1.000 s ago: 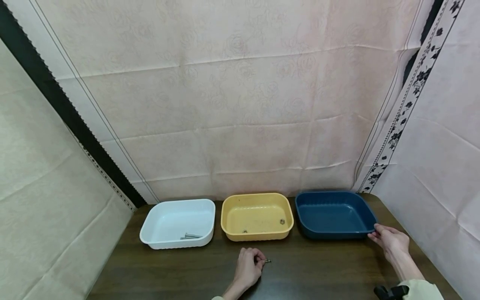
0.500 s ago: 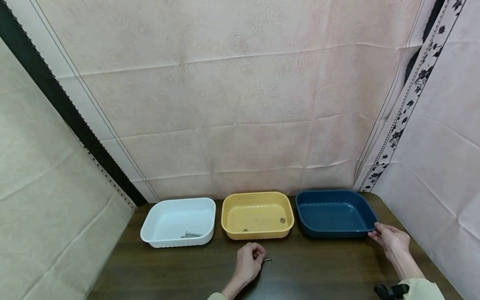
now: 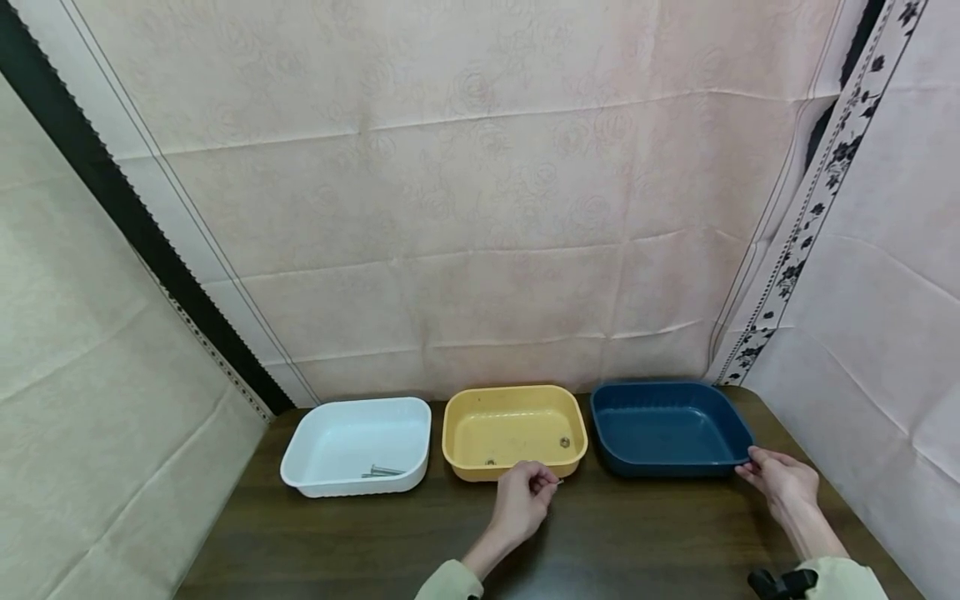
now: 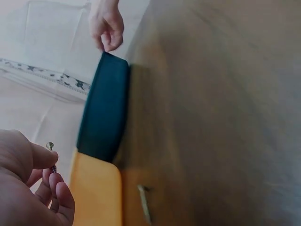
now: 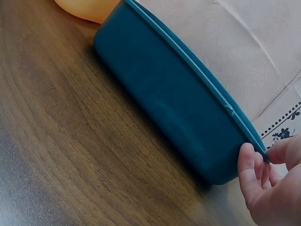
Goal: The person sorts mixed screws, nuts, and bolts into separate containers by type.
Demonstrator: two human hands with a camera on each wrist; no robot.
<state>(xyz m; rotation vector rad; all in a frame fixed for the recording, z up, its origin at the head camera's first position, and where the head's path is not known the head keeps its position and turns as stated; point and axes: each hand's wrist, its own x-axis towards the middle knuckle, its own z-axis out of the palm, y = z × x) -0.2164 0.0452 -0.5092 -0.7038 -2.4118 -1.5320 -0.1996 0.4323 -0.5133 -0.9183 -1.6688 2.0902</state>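
My left hand (image 3: 522,504) pinches a small screw (image 4: 50,147) between thumb and fingertips, in front of the yellow tray (image 3: 517,473). The left wrist view shows the screw's round head above the thumb and its thread below. Another screw (image 4: 144,203) lies on the table beside the yellow tray; in the head view I cannot make it out. At the near right corner of the dark blue tray (image 3: 675,471), my right hand (image 3: 783,483) grips the rim. The right wrist view shows the thumb over the rim and fingers against the outer wall.
On the left stands a white tray (image 3: 345,490) with a few long bolts (image 3: 385,472) in it. Inside the yellow tray lie small metal nuts (image 3: 565,442). The trays stand in a row on a brown wooden table (image 3: 637,542), with pale cloth (image 3: 487,208) hanging behind.
The left hand has moved right and away from me, toward the yellow tray's front wall, carrying the small screw. The right hand stays on the blue tray's corner.
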